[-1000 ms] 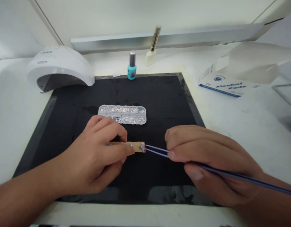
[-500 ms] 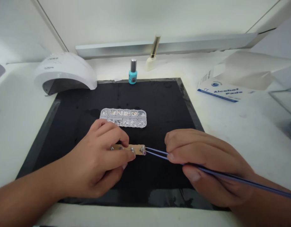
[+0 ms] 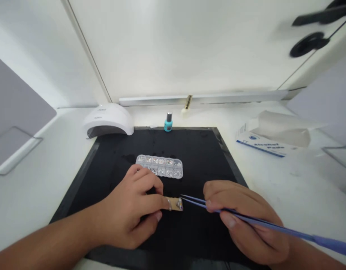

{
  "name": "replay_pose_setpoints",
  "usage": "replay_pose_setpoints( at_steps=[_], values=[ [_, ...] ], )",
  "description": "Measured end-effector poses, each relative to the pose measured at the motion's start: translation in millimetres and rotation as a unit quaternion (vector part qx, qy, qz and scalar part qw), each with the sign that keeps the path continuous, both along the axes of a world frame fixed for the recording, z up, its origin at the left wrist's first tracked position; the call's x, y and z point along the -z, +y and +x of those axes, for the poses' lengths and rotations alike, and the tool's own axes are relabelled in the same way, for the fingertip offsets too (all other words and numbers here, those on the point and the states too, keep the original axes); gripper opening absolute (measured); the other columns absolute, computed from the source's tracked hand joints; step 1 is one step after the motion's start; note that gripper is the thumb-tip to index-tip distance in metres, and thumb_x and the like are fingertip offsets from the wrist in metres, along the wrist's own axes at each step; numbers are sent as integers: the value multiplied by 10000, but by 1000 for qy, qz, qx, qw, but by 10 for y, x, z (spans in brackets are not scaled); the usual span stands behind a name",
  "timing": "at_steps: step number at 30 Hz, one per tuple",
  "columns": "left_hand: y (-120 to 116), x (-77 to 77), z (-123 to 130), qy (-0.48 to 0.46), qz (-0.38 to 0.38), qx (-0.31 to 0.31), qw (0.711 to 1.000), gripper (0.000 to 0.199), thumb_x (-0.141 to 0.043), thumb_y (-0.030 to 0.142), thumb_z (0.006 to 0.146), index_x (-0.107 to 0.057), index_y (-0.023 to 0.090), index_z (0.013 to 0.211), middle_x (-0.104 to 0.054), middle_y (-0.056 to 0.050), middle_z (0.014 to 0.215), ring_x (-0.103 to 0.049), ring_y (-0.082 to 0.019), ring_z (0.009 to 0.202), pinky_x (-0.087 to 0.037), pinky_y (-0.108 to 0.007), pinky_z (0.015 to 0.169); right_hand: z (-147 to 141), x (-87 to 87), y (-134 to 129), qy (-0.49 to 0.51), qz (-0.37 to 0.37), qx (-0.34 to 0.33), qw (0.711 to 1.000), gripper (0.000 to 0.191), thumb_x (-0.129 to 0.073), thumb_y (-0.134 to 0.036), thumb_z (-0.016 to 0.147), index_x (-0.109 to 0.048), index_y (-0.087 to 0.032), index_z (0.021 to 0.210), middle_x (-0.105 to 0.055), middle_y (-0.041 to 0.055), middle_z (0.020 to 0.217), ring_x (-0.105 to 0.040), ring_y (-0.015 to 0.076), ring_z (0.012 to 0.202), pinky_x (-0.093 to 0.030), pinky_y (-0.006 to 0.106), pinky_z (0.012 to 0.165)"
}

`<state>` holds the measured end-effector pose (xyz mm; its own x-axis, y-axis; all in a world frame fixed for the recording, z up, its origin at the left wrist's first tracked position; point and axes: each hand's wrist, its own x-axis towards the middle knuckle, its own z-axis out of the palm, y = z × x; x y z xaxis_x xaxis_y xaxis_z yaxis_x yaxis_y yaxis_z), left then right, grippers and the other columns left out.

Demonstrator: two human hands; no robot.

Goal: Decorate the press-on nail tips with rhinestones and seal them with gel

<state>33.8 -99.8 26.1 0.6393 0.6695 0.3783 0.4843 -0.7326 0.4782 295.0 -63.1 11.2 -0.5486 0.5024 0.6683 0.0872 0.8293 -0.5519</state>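
Observation:
My left hand [image 3: 133, 210] presses its fingers on a narrow tan strip [image 3: 174, 203] that lies on a black mat [image 3: 198, 150]. Small silvery pieces sit along the strip, and a jewelled one [image 3: 179, 203] shows at its right end. The rest of the strip is hidden under my fingers. In my right hand [image 3: 243, 198] is a pair of blue tweezers [image 3: 274, 225], held between thumb and fingers. Their tips are slightly apart, close beside the jewelled end. I cannot make out anything between them. Beyond my left hand lies a clear compartment case [image 3: 173, 171] of small sparkling stones.
A white domed lamp [image 3: 108, 118] stands at the back left. Behind the mat are a turquoise bottle [image 3: 168, 123] and a gold-capped bottle [image 3: 187, 103]. An open alcohol pads box [image 3: 262, 145] sits on the right of the white table [image 3: 302, 180].
The view has tilted up, so everything sits lower and smaller in the picture. The tweezer tips have drawn slightly back from the jewelled end. My left hand covers more of the strip.

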Motion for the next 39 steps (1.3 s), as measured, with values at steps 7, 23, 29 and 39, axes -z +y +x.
replay_pose_setpoints(
  at_steps=[7,23,29,39],
  values=[
    [50,47,-69,-6,16,-16,1000,167,-513,125,851,-630,191,951,-581,-56,948,-537,-198,901,-385,-387,825,-42,167,110,147,-123,25,981,131,-539,-240,911,-663,-200,898,-604,29,658,-537,158,539,-451,297,474],
    [17,-8,-114,60,13,-10,998,178,-537,145,886,-692,210,942,-583,-48,949,-508,-194,871,-337,-406,839,-129,214,134,169,-180,30,969,156,-556,-289,942,-686,-234,1009,-615,18,792,-547,141,606,-420,299,520],
    [16,-8,-109,58,-5,-9,998,209,-528,124,883,-690,216,979,-579,-49,952,-501,-191,870,-337,-409,837,-122,202,126,140,-181,44,972,157,-526,-292,959,-657,-223,1010,-609,26,814,-544,139,610,-427,303,523],
    [11,2,-72,64,-10,-1,998,245,-532,121,892,-686,235,1045,-581,-50,981,-508,-192,884,-339,-417,835,-114,187,119,101,-168,41,980,160,-483,-258,978,-617,-222,1057,-625,27,886,-550,127,631,-468,298,556]
  ],
)
